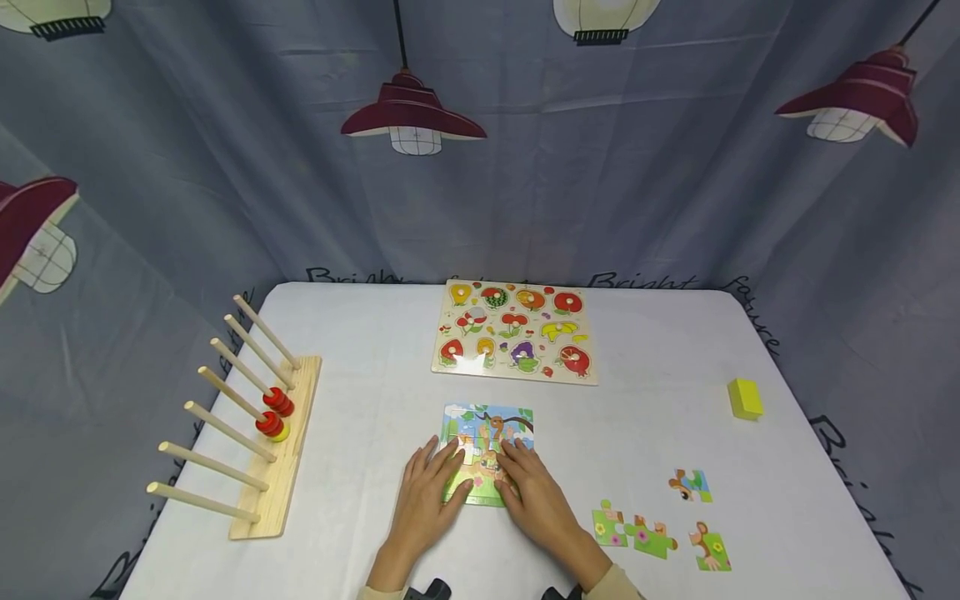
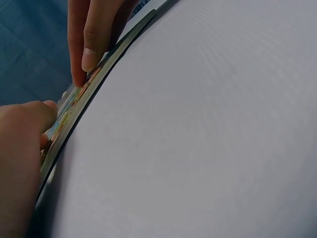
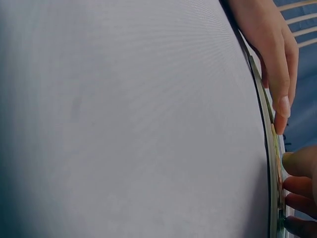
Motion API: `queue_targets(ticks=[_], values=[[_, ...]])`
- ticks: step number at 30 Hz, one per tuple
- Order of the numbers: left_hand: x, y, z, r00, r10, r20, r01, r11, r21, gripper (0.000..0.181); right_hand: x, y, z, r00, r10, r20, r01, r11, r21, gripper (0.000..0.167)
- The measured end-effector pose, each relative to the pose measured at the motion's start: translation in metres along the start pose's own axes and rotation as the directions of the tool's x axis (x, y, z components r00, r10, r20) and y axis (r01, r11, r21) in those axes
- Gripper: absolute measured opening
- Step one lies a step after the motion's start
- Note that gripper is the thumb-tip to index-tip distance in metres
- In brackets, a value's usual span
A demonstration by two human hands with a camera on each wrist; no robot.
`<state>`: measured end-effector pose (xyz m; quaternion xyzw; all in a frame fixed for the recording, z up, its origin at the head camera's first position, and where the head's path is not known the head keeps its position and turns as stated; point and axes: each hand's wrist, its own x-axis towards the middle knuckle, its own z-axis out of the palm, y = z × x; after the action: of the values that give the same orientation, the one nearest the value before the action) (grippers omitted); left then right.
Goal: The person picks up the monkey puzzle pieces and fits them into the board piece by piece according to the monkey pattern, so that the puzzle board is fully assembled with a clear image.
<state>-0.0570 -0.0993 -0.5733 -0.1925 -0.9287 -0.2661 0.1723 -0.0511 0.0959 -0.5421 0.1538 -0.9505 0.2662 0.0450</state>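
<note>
Cartoon jigsaw puzzle (image 1: 482,454) lies on the white tabletop (image 1: 360,433) in the head view, under the left hand (image 1: 429,496) and right hand (image 1: 542,500), fingers loosely extended, gripping nothing visible; a careless right-arm sweep could scatter the loose jigsaw pieces (image 1: 651,540) just beside it. In the left wrist view, fingertips meet the puzzle's face; uneven pressure might pop pieces up. In the right wrist view, a sideways push might skid the puzzle.

White bench (image 3: 133,119) fills most of the view; at right, a thin board (image 3: 271,171) shows edge-on, left grip (image 3: 275,59) and right grip (image 3: 303,191) at its face, pale rods (image 3: 304,31) beyond.
</note>
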Motion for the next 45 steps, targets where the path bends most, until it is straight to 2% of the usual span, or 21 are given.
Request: queue_targets(ticks=[8, 14, 17, 21, 25, 31, 36, 41, 45], values=[[0.000, 0.001, -0.001, 0.999, -0.032, 0.022, 0.033, 0.999, -0.028, 0.042, 0.000, 0.000, 0.000, 1.000, -0.008, -0.011, 0.008, 1.000, -0.003, 0.039], [0.000, 0.000, -0.001, 0.998, -0.052, -0.034, 0.050, 0.998, -0.049, 0.041, 0.001, 0.001, 0.000, 1.000, -0.020, -0.023, 0.020, 1.000, -0.017, 0.037], [-0.001, 0.000, -0.001, 0.993, -0.105, -0.054, 0.102, 0.994, -0.045, 0.054, 0.004, 0.002, 0.001, 0.998, -0.024, -0.053, 0.022, 0.999, -0.033, 0.035], [-0.001, 0.001, -0.001, 0.986, -0.156, -0.053, 0.155, 0.988, -0.016, 0.078, 0.009, 0.004, 0.000, 0.993, -0.014, -0.116, 0.010, 0.999, -0.037, 0.038], [-0.001, 0.001, -0.001, 0.984, -0.167, -0.055, 0.167, 0.986, -0.014, 0.089, 0.015, 0.006, -0.002, 0.989, 0.024, -0.143, -0.029, 0.999, -0.037, 0.049], [0.000, 0.001, -0.002, 0.982, -0.186, -0.030, 0.185, 0.982, -0.030, 0.093, 0.023, 0.009, -0.002, 0.990, 0.088, -0.106, -0.094, 0.994, -0.055, 0.059], [0.001, 0.001, -0.002, 0.982, -0.188, -0.022, 0.188, 0.982, -0.027, 0.093, 0.028, 0.009, -0.004, 0.991, 0.087, -0.097, -0.093, 0.994, -0.051, 0.054], [0.001, 0.001, -0.002, 0.984, -0.176, -0.033, 0.176, 0.984, -0.027, 0.092, 0.033, 0.006, -0.006, 0.989, 0.138, -0.054, -0.139, 0.990, -0.009, 0.049], [0.000, 0.000, -0.001, 0.984, -0.176, -0.030, 0.176, 0.984, -0.023, 0.091, 0.037, 0.004, -0.007, 0.988, 0.150, -0.033, -0.149, 0.989, 0.020, 0.044]])
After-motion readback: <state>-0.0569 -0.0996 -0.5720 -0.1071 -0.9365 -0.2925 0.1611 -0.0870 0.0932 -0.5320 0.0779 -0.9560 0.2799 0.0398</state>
